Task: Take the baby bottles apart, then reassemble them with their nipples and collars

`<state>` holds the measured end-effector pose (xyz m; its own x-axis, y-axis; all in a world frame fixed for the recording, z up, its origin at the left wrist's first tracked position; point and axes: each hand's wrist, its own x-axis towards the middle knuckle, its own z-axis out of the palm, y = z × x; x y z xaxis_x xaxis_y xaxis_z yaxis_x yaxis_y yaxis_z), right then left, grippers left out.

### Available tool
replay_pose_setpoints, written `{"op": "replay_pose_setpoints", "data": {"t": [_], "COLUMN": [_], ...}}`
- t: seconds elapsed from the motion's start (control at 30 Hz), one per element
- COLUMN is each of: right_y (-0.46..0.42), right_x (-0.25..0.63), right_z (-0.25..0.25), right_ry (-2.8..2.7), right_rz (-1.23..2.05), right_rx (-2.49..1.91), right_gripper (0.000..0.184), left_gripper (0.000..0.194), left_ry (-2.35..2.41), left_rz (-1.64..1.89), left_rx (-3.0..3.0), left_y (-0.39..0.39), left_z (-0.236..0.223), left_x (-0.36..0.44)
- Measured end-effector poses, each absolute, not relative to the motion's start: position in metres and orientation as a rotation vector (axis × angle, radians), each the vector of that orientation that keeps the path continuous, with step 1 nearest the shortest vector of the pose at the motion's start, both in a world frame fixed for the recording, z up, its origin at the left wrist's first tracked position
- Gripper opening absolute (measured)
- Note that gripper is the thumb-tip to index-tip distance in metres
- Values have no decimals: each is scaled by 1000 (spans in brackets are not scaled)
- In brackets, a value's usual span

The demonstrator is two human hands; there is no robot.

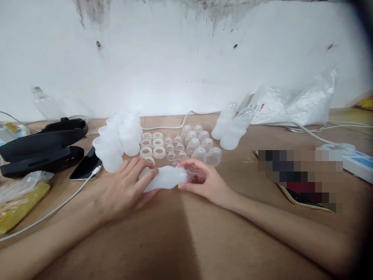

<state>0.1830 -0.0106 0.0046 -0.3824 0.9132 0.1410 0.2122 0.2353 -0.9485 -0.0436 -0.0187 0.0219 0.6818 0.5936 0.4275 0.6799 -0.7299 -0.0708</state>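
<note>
We had a brown table (pixel 140 249) before us, its top broad and smooth, with a shadow edge running toward us; behind it rose a white wall (pixel 163 58), stained dark along the top and pocked with small holes; a pale cable (pixel 169 127) ran along the back.

To our left lay a black object (pixel 43 142), a dark phone (pixel 85 165) with a white cord (pixel 65 198) plugged in, and a yellow packet (pixel 26 206); a clear bottle (pixel 46 105) stood behind them; to our right were clear plastic bags (pixel 305 103), a white power strip (pixel 359 165) and a flat device (pixel 305 202), partly pixelated.

Beyond our hands stood frosted open bottles (pixel 109 155), rows of rings (pixel 159 152), teats (pixel 179 147) and clear domes (pixel 207 144), with two topped bottles (pixel 230 138) farther right; the held bottle (pixel 167 177) lay sideways between our hands, above the near part of the table; our left hand (pixel 128 182) grasped its body, while our right hand (pixel 206 181) gripped around its clear-tipped end.
</note>
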Motion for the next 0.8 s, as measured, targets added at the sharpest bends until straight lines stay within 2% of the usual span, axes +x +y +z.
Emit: {"op": "replay_pose_setpoints", "data": {"t": [0.07, 0.2, 0.33, 0.4, 0.5, 0.63, 0.8], "right_y": [-11, -11, -10, -10, -11, -13, -15], "right_x": [183, 183, 185, 185, 184, 183, 183], "right_z": [5, 3, -1, -2, -2, 0, 5], "right_ry": [-1733, -1688, -1684, -1716, -1746, -1740, -1694], "right_rz": [1201, 1201, 1152, 1121, 1059, 1049, 1208], "right_rx": [-1048, -910, -759, -765, -839, -933, -959], "right_gripper": [37, 37, 36, 35, 36, 37, 36], "left_gripper": [25, 42, 34, 36, 40, 44, 47], "left_ry": [-985, -1269, -1474, -1537, -1606, -1442, -1133], "left_rz": [-604, -698, -544, -483, -579, -630, -652], "left_rx": [-2625, -2864, -3176, -3221, -3115, -2969, -2747], "left_y": [-21, -17, -8, -7, -10, -18, -23], "left_z": [21, 34, 46, 45, 38, 29, 21], "left_x": [-42, -45, -50, -51, -50, -48, -49]}}
